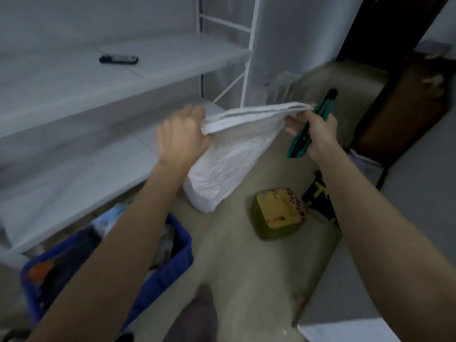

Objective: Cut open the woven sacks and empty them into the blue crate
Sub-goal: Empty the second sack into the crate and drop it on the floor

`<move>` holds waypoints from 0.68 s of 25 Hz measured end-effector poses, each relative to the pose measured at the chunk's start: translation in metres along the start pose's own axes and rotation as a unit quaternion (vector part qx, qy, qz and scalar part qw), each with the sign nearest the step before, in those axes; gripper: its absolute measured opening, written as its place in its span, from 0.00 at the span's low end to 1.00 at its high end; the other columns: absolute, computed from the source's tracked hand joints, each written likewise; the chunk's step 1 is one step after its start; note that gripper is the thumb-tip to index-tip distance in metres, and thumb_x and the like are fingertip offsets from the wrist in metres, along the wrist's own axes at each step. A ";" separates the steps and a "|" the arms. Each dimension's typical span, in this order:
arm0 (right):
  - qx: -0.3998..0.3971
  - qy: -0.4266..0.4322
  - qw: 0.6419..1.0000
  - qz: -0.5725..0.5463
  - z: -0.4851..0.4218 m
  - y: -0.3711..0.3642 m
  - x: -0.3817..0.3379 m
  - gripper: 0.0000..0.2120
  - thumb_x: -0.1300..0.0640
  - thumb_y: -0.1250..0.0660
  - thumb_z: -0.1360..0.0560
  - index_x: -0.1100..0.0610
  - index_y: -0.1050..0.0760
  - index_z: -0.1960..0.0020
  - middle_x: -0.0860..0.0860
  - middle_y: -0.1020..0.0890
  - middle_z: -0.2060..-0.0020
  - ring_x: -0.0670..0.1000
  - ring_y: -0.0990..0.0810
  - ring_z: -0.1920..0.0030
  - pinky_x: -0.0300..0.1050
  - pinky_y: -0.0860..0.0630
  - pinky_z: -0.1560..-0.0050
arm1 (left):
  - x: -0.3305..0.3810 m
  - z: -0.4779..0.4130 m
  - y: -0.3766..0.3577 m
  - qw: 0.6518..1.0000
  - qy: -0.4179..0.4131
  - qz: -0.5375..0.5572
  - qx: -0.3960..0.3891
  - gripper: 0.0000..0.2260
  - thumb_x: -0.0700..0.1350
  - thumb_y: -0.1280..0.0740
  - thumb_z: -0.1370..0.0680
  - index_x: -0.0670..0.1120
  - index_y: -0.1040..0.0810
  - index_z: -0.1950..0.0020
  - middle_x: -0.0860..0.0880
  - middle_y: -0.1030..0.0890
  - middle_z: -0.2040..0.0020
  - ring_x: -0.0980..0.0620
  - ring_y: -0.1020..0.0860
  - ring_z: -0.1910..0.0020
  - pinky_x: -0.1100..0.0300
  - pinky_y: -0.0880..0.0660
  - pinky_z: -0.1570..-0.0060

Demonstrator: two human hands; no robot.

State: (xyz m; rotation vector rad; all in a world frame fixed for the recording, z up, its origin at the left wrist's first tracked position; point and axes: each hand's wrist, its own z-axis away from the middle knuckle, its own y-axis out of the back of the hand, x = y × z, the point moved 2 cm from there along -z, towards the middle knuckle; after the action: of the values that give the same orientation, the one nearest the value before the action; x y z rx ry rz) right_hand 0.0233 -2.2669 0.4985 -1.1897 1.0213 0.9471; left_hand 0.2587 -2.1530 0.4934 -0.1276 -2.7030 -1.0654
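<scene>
Sack, white woven point(222, 166), hangs just beyond blue plastic crate point(183, 245), seemingly still full. Left hand point(182, 137) fists one top corner. Right hand point(318, 129) pinches the other, clutching green utility knife point(299, 144). Crate part-filled.

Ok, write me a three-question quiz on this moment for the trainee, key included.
1. True or false: the white sack lies inside the blue crate.
2. Which hand holds the green knife? A) left B) right C) neither
3. Fill in: the dark flat object lies on a white ____.

Key:
1. False. The left hand and right hand hold it by its top edge, outside the crate.
2. B.
3. shelf.
</scene>
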 end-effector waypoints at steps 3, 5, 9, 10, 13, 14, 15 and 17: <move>0.119 -0.074 0.989 0.055 0.061 0.070 0.078 0.06 0.66 0.36 0.24 0.57 0.27 0.51 0.53 0.22 0.62 0.50 0.22 0.67 0.41 0.24 0.67 | 0.030 0.121 -0.017 0.981 -0.004 0.019 -0.195 0.13 0.48 0.35 0.28 0.44 0.21 0.46 0.44 0.19 0.50 0.41 0.19 0.56 0.51 0.24 0.61; 0.184 -0.154 0.965 0.101 0.097 0.113 0.133 0.11 0.60 0.34 0.23 0.58 0.27 0.41 0.53 0.21 0.56 0.52 0.22 0.61 0.43 0.23 0.62 | 0.047 0.193 -0.027 0.949 0.020 0.032 -0.313 0.14 0.50 0.37 0.26 0.47 0.23 0.43 0.48 0.20 0.46 0.43 0.20 0.50 0.54 0.24 0.56; 0.204 -0.307 0.930 0.000 0.188 0.170 0.231 0.21 0.39 0.32 0.28 0.57 0.28 0.53 0.52 0.23 0.70 0.48 0.31 0.79 0.36 0.33 0.78 | 0.073 0.313 -0.051 0.849 0.061 0.111 -0.513 0.12 0.47 0.37 0.24 0.45 0.25 0.42 0.46 0.21 0.44 0.42 0.23 0.46 0.54 0.27 0.53; 0.196 -0.320 0.926 -0.036 0.210 0.175 0.248 0.23 0.36 0.31 0.30 0.56 0.27 0.55 0.51 0.25 0.73 0.47 0.32 0.80 0.37 0.34 0.77 | 0.076 0.337 -0.057 0.820 0.057 0.149 -0.549 0.12 0.46 0.37 0.24 0.44 0.26 0.42 0.45 0.21 0.45 0.42 0.23 0.47 0.54 0.26 0.53; 0.218 -0.357 0.905 0.076 0.261 0.195 0.290 0.18 0.49 0.25 0.31 0.59 0.31 0.63 0.52 0.29 0.79 0.50 0.33 0.78 0.43 0.34 0.73 | 0.079 0.403 -0.066 0.691 0.067 0.257 -0.673 0.12 0.45 0.33 0.24 0.43 0.27 0.43 0.43 0.22 0.46 0.44 0.23 0.48 0.56 0.27 0.52; 0.242 -0.373 0.887 0.129 0.275 0.204 0.300 0.16 0.57 0.26 0.30 0.60 0.33 0.66 0.54 0.29 0.79 0.52 0.33 0.78 0.44 0.34 0.73 | 0.078 0.423 -0.066 0.654 0.069 0.274 -0.702 0.13 0.46 0.32 0.25 0.43 0.27 0.43 0.43 0.22 0.47 0.44 0.22 0.49 0.56 0.26 0.53; 0.265 -0.383 0.870 0.164 0.289 0.216 0.310 0.15 0.62 0.27 0.30 0.60 0.34 0.66 0.55 0.28 0.77 0.52 0.32 0.78 0.44 0.33 0.74 | 0.078 0.443 -0.063 0.624 0.075 0.285 -0.724 0.14 0.47 0.32 0.25 0.44 0.27 0.42 0.43 0.21 0.47 0.44 0.22 0.50 0.57 0.25 0.53; 0.296 -0.405 0.842 0.199 0.317 0.245 0.326 0.13 0.65 0.29 0.29 0.61 0.34 0.65 0.56 0.27 0.73 0.52 0.30 0.77 0.42 0.32 0.76 | 0.079 0.478 -0.052 0.590 0.100 0.287 -0.748 0.18 0.48 0.33 0.24 0.45 0.30 0.36 0.42 0.22 0.43 0.45 0.22 0.46 0.60 0.27 0.49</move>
State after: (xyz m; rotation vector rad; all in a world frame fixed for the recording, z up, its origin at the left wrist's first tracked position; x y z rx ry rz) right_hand -0.0851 -1.9060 0.1450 0.0000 0.7604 1.1832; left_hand 0.0861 -1.8654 0.1404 -0.9393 -0.6816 -2.4067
